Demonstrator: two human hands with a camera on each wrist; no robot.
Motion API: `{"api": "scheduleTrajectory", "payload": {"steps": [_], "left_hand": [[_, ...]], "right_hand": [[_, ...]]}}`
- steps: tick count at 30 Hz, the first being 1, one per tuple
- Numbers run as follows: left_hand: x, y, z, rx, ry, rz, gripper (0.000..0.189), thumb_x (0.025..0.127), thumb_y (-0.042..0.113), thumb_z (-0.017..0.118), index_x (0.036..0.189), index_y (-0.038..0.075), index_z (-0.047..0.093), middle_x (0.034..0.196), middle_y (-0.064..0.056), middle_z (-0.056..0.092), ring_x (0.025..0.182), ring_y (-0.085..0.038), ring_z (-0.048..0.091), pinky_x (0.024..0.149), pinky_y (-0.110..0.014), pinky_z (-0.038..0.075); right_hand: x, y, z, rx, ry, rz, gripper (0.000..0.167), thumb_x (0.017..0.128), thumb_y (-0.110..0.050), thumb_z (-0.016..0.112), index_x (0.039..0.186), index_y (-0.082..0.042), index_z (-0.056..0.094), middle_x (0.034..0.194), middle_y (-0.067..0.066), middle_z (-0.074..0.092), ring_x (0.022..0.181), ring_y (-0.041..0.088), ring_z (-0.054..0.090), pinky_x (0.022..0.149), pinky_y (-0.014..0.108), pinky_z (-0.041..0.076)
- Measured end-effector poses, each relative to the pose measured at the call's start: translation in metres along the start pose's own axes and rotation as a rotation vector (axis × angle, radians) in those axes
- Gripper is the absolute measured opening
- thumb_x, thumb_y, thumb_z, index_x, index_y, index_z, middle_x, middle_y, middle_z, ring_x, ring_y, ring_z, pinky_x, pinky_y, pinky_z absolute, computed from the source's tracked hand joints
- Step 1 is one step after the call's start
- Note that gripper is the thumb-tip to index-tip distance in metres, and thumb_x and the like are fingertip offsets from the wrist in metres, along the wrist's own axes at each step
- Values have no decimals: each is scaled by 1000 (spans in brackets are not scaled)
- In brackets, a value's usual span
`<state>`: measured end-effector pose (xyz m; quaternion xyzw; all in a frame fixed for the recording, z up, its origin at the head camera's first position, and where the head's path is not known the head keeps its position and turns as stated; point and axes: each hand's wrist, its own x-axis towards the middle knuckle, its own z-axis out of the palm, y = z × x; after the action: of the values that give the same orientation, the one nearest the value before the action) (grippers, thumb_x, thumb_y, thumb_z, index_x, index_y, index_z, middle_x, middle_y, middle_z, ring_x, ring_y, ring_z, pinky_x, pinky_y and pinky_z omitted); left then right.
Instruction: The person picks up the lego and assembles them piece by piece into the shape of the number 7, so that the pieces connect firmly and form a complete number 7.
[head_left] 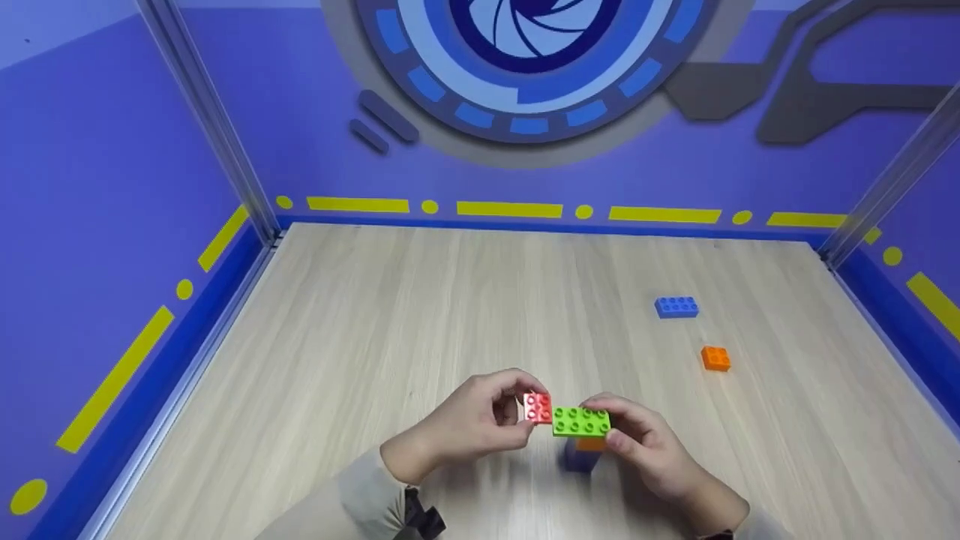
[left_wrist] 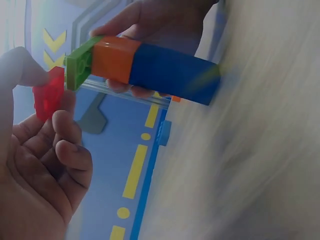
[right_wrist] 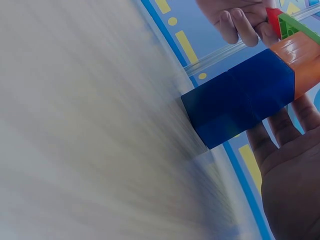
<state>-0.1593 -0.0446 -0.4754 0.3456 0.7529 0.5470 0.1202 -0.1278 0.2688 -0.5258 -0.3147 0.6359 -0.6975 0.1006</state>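
Between thumb and fingers, my left hand (head_left: 476, 420) pinches a small red brick (head_left: 537, 408) by its left side. Right beside that brick, at about the same height, lies a flat green brick (head_left: 581, 421) with two rows of studs. It tops a tower whose orange brick (left_wrist: 115, 59) sits above a dark blue section (right_wrist: 240, 100), upright on the table. My right hand (head_left: 652, 446) grips the green brick at its right end, with other fingers along the tower's side. In the left wrist view the red brick (left_wrist: 49, 95) is close to the green brick's edge.
Further back on the right of the wooden table (head_left: 412, 300) lie a blue brick (head_left: 676, 307) and a small orange brick (head_left: 715, 358). Blue-purple panels (head_left: 105, 187) with yellow markings wall the table at the back and both sides.
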Motion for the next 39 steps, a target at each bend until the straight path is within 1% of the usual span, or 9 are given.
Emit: {"api": "scheduleTrajectory", "payload": {"steps": [5,10,13,17,20,23,28,34,39], "left_hand": [[2,-3,9,-56,21,-9,36,94,4,79,130,5,74,94,-6,74,74,4,56,68,-12,47],[4,-4,15,-93,48,-59,35,95,14,90,126,6,76,92,1,75,74,3,59,67,-12,50],[4,-4,18,-135,59,-83,38,93,16,93,125,5,76,93,-3,78,74,3,61,68,-13,51],[4,-6,22,-210,74,-117,38,93,12,94,125,3,77,97,-11,83,78,1,65,70,-13,53],[3,-6,25,-271,84,-155,38,92,9,93,125,1,78,100,-12,84,77,-1,68,68,-15,56],[2,-5,26,-330,95,-182,37,92,8,93,125,0,78,97,-9,84,71,-4,68,62,-17,56],[1,-5,27,-377,115,-185,35,92,5,91,124,-4,79,92,-2,82,66,-5,66,59,-19,56],[1,-5,29,-410,116,-163,36,93,3,89,126,-7,78,97,-8,84,70,-4,68,61,-17,58],[1,-3,32,-434,106,-177,37,94,3,89,128,-6,78,100,-8,85,72,-5,70,64,-18,59]], "right_hand": [[-1,0,-2,-2,-6,-22,47,117,6,43,157,-9,62,150,-8,69,133,6,67,111,23,60],[-1,0,-4,-3,-8,-40,47,116,6,43,158,-7,61,151,-6,68,134,7,67,111,24,61],[-2,0,-4,9,-9,-37,46,117,6,43,158,-7,60,150,-5,68,133,8,68,110,25,62],[-1,1,-2,21,-10,-35,44,117,6,44,157,-5,60,150,-4,68,132,9,69,110,27,63],[0,2,-1,17,-10,-39,43,117,6,44,156,-3,60,149,-2,69,131,10,69,109,28,63],[0,2,0,8,-6,-43,43,117,6,45,156,-2,60,149,-2,69,131,9,69,109,27,63],[1,1,1,5,-1,-38,44,116,6,45,156,-6,61,149,-5,69,133,8,68,110,24,61],[1,2,2,32,-3,-28,44,117,5,45,156,-7,62,150,-4,68,133,8,67,110,25,61],[0,1,2,24,3,-18,44,117,5,45,156,-5,61,150,-3,68,133,9,68,110,26,62]]}}
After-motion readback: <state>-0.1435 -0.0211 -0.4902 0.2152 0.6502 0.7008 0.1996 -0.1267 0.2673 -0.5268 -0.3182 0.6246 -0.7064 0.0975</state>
